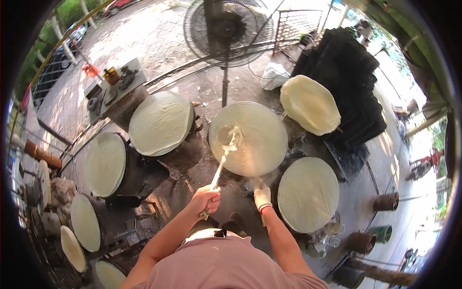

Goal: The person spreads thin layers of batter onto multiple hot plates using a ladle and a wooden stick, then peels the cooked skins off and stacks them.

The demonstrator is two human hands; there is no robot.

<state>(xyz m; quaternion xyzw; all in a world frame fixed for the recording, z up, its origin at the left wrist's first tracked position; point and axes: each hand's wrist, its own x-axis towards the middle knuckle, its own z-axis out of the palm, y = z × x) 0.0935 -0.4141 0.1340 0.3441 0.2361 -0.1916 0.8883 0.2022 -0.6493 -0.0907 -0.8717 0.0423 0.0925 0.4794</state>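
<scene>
In front of me is a round pan [269,156] coated with a thin layer of pale batter. My bare left hand [206,201] is closed around the long pale handle of a ladle [230,138]. Wet, whitish batter clings to its round head, which rests over the left part of the coated surface. My right hand [262,196], in a pale glove with a red band at the wrist, grips the pan handle [259,183] at the near edge. Close to this hand, on the right, sits another batter-covered round pan [308,194].
More coated pans [161,123] curve along the left. A pale round sheet [310,105] lies at the back right, before stacked black blocks [337,72]. A large fan [224,29] stands ahead. Glass jars [332,236] and rusty cylinders [361,243] are at right.
</scene>
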